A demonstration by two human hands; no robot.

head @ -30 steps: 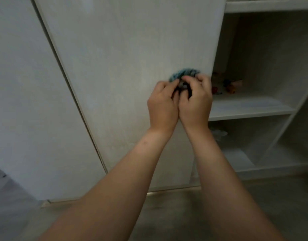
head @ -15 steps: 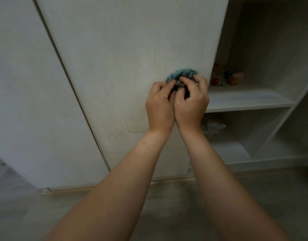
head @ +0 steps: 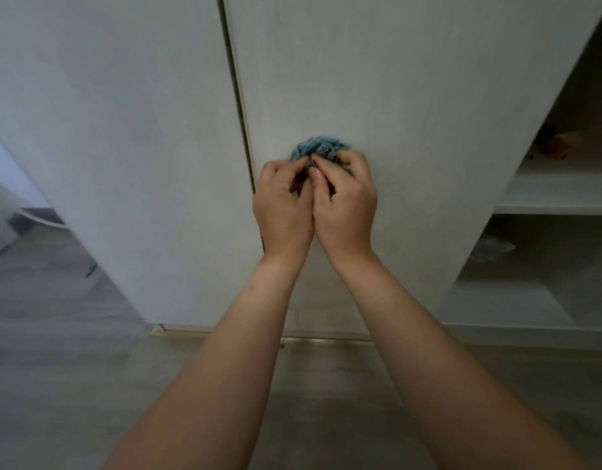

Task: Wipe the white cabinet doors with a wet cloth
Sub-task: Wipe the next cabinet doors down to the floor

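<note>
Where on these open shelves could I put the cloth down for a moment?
The upper shelf is bare along its front, beside the right-hand door; small orange items crowd its back. The shelf below holds a crumpled pale thing at the rear, with bare board in front. Both hands, left hand and right hand, grip the blue cloth.

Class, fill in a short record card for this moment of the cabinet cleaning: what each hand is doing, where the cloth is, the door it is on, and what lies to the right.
left hand: grips the bunched blue-green cloth
right hand: grips the same cloth
cloth: held against the white cabinet door, right of the seam
neighbouring door: white, left of the seam
open shelves: right of the door, small objects on them, too blurred to name
floor: grey
</note>
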